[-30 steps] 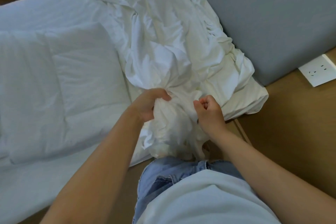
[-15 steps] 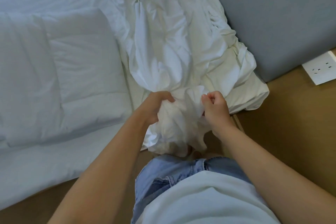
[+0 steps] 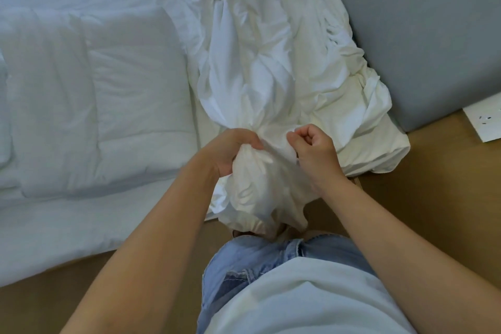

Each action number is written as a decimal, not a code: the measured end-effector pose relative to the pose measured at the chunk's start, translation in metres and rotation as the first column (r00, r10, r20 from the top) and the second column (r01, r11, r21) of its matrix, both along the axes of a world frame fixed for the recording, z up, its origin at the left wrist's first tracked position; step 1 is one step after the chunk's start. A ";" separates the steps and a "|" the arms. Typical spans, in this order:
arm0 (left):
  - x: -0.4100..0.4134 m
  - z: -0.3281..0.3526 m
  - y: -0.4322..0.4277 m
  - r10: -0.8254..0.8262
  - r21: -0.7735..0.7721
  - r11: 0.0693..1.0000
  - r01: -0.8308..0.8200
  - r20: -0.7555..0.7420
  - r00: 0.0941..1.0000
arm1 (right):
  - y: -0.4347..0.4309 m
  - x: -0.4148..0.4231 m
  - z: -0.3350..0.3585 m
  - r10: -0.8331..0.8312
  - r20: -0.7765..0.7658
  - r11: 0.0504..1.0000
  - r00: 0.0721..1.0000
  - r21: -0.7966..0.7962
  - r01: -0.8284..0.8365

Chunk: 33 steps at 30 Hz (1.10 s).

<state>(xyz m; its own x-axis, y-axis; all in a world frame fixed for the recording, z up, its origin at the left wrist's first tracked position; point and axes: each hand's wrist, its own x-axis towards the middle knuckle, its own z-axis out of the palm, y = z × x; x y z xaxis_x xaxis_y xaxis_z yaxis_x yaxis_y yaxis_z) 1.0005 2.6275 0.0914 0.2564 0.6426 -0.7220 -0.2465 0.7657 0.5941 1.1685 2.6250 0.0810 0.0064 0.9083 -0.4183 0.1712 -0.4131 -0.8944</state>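
Observation:
A crumpled white sheet [image 3: 271, 62] lies in a heap along the right side of the bed and spills over its near edge. My left hand [image 3: 230, 149] grips a gathered bunch of the sheet from the left. My right hand [image 3: 314, 149] pinches a fold of the same bunch from the right, fingers curled. The bunched end hangs down between my hands toward my jeans.
A white quilted duvet [image 3: 95, 89] covers the bed at the left. A grey padded headboard [image 3: 420, 35] stands at the right. A white wall socket [image 3: 485, 122] sits at the far right. Brown wooden floor [image 3: 433, 198] surrounds my legs.
Both hands have kept their hold on the sheet and gathered more of it. The right hand rose a little and the bunch between them grew.

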 end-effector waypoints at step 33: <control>-0.055 0.025 0.087 -0.377 0.016 0.926 0.377 0.068 0.924 | 0.055 -0.024 -0.037 -0.142 0.366 0.979 0.920 0.187 0.077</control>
